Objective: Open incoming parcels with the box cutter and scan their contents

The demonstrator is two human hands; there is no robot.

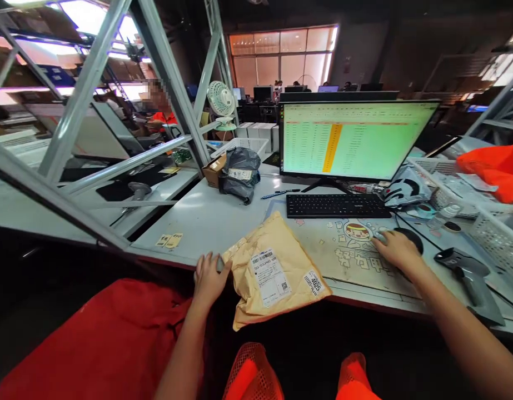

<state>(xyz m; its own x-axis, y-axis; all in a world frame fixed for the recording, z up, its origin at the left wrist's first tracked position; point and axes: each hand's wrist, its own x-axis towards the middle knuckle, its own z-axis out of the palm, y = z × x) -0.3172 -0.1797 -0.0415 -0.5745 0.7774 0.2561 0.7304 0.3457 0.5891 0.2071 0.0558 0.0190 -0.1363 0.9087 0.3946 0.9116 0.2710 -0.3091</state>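
The yellow parcel (277, 266) lies before the keyboard (337, 206), over the desk edge; one label reads "4025". Left of it, the left hand (209, 276) touches its corner, fingers slightly spread. Right of it, the right hand (392, 249) is at the mouse (409, 240), fingers loosely bent; I cannot tell its grip.

Bare forearms (188, 339) run down from the left fingers (203, 268) and right fingers (383, 240). Low between them shows bright orange clothing (253, 373) with dark-edged open mesh, in two rounded parts.
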